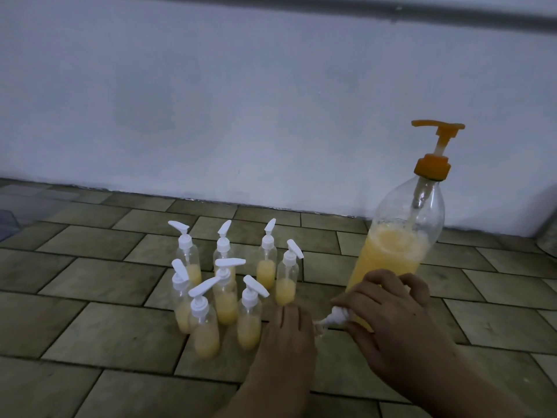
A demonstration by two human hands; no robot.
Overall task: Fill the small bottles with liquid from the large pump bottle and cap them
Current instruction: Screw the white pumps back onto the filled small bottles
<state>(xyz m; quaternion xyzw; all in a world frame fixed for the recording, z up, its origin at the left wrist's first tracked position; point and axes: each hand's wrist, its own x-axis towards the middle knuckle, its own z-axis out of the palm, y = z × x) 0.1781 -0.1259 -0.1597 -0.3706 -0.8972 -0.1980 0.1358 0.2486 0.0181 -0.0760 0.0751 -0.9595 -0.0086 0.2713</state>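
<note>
Several small clear bottles (226,300) with white pump caps stand grouped on the tiled floor, each partly filled with yellow liquid. The large pump bottle (391,245), with an orange pump head and about half full of yellow liquid, stands to their right, behind my right hand. My right hand (394,318) pinches a white pump cap (337,315) in front of the large bottle's base. My left hand (286,336) lies over a small clear bottle, of which only the neck (318,328) shows, meeting the cap. The rest of that bottle is hidden.
A pale wall (241,101) runs along the back of the brown tiled floor (105,327). A grey metal object (547,239) shows at the right edge and a dark object (7,221) at the left edge.
</note>
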